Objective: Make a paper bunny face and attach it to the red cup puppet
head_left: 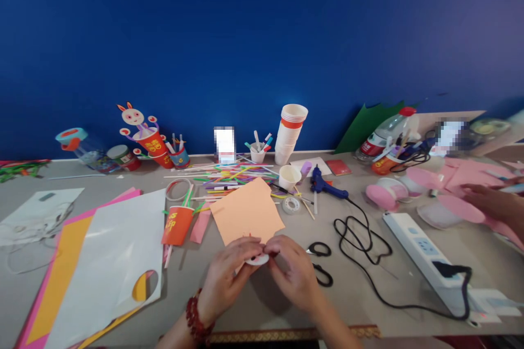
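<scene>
My left hand (226,277) and my right hand (293,272) meet low in the middle of the table. Both pinch a small white round piece (257,259) between their fingertips. A red bead bracelet (195,320) is on my left wrist. Just beyond the hands lies a peach paper sheet (246,210). Black scissors (321,262) rest on the table right of my right hand.
A red paper cup (177,224), a tape roll (290,205), a blue glue gun (325,185) with black cord, scattered straws (229,177), stacked cups (289,132), a white power strip (421,248) and white and yellow sheets (106,267) lie around. Another person's hand (491,202) touches pink paper at right.
</scene>
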A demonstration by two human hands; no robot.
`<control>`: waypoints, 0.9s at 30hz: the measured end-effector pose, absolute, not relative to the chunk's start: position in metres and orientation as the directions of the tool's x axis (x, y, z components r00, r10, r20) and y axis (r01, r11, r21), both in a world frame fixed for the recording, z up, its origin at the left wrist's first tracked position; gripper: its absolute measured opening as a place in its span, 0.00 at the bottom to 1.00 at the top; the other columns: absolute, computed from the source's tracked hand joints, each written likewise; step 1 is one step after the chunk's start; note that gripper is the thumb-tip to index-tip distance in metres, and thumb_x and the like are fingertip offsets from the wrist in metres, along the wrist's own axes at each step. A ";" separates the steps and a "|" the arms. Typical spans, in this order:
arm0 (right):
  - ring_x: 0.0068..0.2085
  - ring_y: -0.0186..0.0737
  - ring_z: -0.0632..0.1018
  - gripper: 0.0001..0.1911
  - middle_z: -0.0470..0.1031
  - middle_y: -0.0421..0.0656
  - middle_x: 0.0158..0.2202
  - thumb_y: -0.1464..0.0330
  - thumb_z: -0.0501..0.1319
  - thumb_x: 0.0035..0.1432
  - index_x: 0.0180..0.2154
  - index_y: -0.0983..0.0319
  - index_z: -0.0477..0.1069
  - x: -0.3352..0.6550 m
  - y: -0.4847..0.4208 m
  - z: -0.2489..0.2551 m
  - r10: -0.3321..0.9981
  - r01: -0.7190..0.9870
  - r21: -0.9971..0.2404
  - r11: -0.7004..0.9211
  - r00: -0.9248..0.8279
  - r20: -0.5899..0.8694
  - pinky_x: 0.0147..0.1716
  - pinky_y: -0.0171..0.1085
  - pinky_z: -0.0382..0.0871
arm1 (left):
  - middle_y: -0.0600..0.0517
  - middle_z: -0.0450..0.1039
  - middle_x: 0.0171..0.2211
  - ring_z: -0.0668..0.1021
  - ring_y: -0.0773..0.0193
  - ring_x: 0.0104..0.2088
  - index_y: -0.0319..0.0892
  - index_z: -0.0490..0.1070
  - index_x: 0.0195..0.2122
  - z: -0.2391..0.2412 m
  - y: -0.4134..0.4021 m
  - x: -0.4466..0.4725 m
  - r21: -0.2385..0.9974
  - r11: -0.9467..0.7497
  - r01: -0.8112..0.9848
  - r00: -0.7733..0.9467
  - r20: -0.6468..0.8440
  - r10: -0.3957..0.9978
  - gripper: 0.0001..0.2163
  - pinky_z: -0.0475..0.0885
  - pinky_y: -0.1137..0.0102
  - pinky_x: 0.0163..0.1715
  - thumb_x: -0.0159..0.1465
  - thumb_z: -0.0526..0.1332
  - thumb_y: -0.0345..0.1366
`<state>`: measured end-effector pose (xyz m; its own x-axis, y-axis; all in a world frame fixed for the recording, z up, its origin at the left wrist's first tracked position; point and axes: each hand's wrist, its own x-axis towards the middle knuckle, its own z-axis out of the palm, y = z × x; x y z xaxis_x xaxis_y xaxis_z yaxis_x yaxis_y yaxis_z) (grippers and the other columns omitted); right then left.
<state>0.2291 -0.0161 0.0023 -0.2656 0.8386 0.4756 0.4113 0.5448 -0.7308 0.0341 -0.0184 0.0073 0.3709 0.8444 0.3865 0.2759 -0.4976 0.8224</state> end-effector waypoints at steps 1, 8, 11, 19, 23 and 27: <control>0.37 0.42 0.77 0.09 0.76 0.44 0.35 0.77 0.55 0.59 0.38 0.58 0.68 0.229 -0.016 0.003 0.833 0.427 -0.716 0.553 -0.280 0.476 0.36 0.38 0.72 | 0.47 0.78 0.50 0.78 0.58 0.53 0.47 0.74 0.50 0.008 -0.018 0.034 0.822 -0.495 0.281 0.385 0.376 0.843 0.12 0.71 0.62 0.55 0.68 0.57 0.30; 0.35 0.41 0.78 0.06 0.77 0.46 0.37 0.72 0.55 0.64 0.41 0.58 0.69 0.234 -0.009 0.010 0.851 0.494 -0.693 0.525 -0.315 0.419 0.35 0.38 0.73 | 0.46 0.81 0.44 0.81 0.56 0.46 0.44 0.78 0.43 0.013 -0.013 0.031 0.980 -0.158 0.123 0.200 0.131 0.971 0.10 0.76 0.63 0.49 0.68 0.57 0.37; 0.32 0.40 0.78 0.05 0.76 0.46 0.37 0.69 0.55 0.66 0.41 0.59 0.69 0.242 -0.001 0.012 0.877 0.536 -0.695 0.479 -0.265 0.400 0.33 0.37 0.73 | 0.45 0.81 0.40 0.82 0.56 0.41 0.41 0.77 0.42 0.014 -0.004 0.028 0.987 0.089 -0.135 0.128 -0.072 0.989 0.11 0.78 0.64 0.40 0.66 0.61 0.41; 0.37 0.44 0.78 0.17 0.76 0.53 0.45 0.60 0.54 0.63 0.49 0.63 0.67 0.302 0.085 0.009 0.889 0.644 -0.747 0.165 0.231 0.396 0.32 0.38 0.73 | 0.45 0.81 0.40 0.82 0.58 0.41 0.40 0.73 0.45 0.012 0.004 0.029 0.965 0.131 -0.226 0.153 -0.098 0.983 0.13 0.77 0.67 0.39 0.64 0.63 0.42; 0.33 0.45 0.76 0.24 0.74 0.56 0.49 0.63 0.59 0.54 0.52 0.65 0.67 0.328 0.139 0.001 0.882 0.704 -0.708 0.057 0.297 0.367 0.35 0.44 0.71 | 0.45 0.81 0.40 0.82 0.57 0.42 0.40 0.72 0.43 0.015 0.001 0.034 0.969 0.119 -0.215 0.170 -0.083 0.982 0.11 0.77 0.67 0.39 0.64 0.63 0.42; 0.28 0.44 0.75 0.15 0.78 0.48 0.33 0.65 0.61 0.49 0.40 0.63 0.74 0.336 0.165 -0.008 0.913 0.725 -0.688 0.013 0.273 0.304 0.29 0.40 0.67 | 0.45 0.81 0.40 0.82 0.57 0.42 0.39 0.72 0.42 0.021 0.001 0.034 0.971 0.114 -0.210 0.164 -0.080 0.983 0.12 0.77 0.66 0.39 0.64 0.63 0.42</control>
<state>0.3356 0.1653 -0.0077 0.2728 0.9128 0.3040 0.7251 0.0126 -0.6885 0.0344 0.0012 0.0207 0.1639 0.9832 -0.0802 -0.2101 0.1142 0.9710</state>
